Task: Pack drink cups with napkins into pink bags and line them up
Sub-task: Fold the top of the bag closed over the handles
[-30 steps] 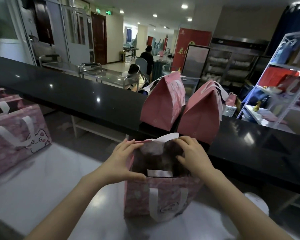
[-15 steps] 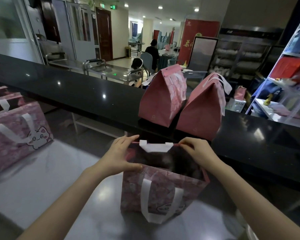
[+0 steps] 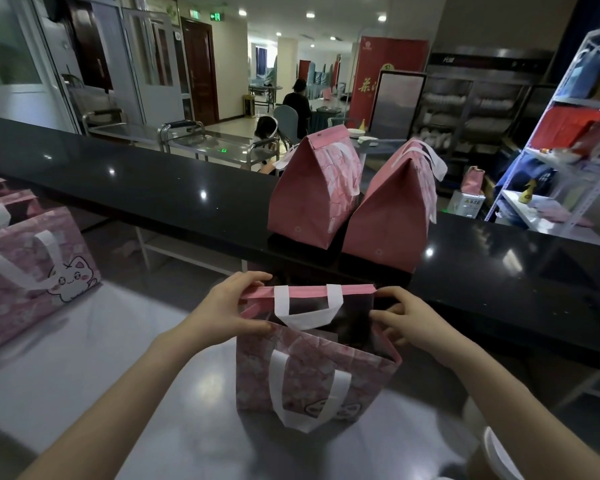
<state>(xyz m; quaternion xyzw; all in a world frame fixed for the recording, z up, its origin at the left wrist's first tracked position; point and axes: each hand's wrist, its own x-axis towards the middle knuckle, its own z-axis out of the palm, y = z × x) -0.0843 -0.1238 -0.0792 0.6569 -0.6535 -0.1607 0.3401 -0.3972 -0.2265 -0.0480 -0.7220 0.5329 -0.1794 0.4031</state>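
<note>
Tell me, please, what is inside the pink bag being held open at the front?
The pink bag, held at its rim by the left hand and right hand, shows only a dark interior beneath its white handle. Any contents are in shadow and cannot be made out.

pink patterned bag (image 3: 309,372) (white handles), black counter (image 3: 153,188)

Two bare forearms, no sleeves in view; hands ungloved — left (image 3: 227,308), right (image 3: 404,318)

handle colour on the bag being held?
White handles on the pink patterned bag; head view shows it.
</note>
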